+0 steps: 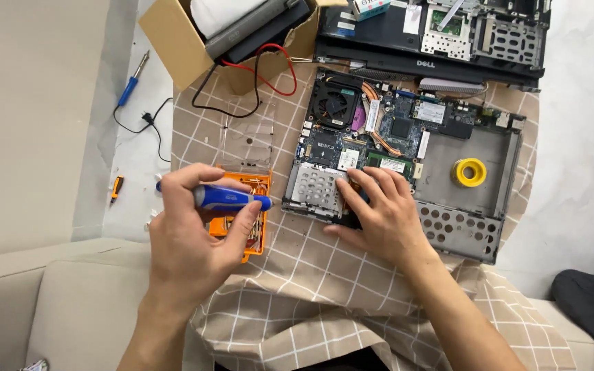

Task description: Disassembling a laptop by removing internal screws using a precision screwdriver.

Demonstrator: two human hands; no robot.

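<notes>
An opened laptop base with its green circuit board and fan exposed lies on a beige checked cloth. My right hand rests flat on the near edge of the base, fingers on a perforated metal drive cage. My left hand holds a blue-handled screwdriver sideways, tip toward the laptop, above an orange bit case. A yellow tape roll sits inside the base's empty bay.
A cardboard box with a grey device and red and black wires stands at the back left. A second dismantled black laptop part lies behind the base. A blue-handled soldering iron with cord lies on the floor at left.
</notes>
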